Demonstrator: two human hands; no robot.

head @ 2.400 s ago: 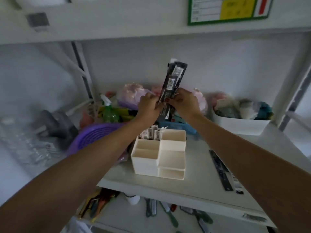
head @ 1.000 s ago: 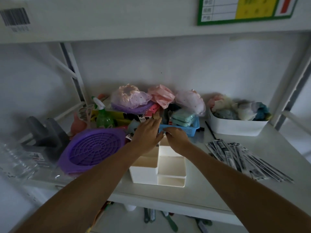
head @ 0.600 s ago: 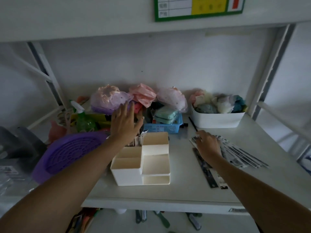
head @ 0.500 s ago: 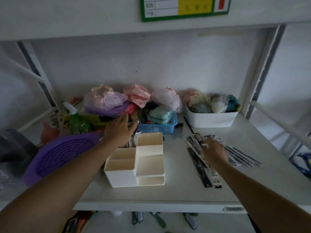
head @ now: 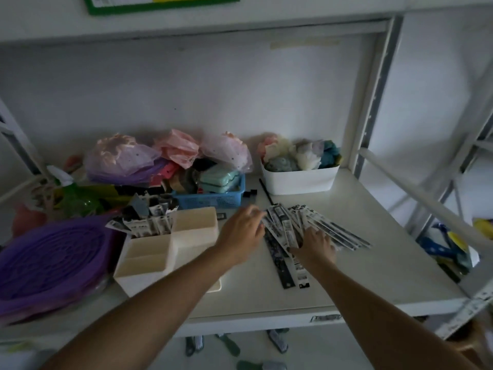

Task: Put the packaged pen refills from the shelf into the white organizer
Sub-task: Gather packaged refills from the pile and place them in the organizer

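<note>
Right hand (head: 316, 243): palm down, fingers spread flat on the near end of the loose packaged pen refills (head: 317, 227); grip released, nothing closed around.
Left hand (head: 241, 232): reaching across from the left, fingers loosely curled at the left edge of the fan; fingertips seem to touch the first packet, but whether any packet is pinched cannot be told.
Loose refills: fanned on the shelf (head: 373, 265), right of the white organizer (head: 165, 252).
Stored refills (head: 149, 218): standing upright in the organizer's rear left compartment.
Organizer: the other compartments that can be seen hold nothing.
Dark strip (head: 280, 263): lying flat on the shelf, partly under the fan.
Writing: barcodes and print on the packets, too small to read.
Green-framed sign (head: 160, 4): on the beam above, text unreadable.
</note>
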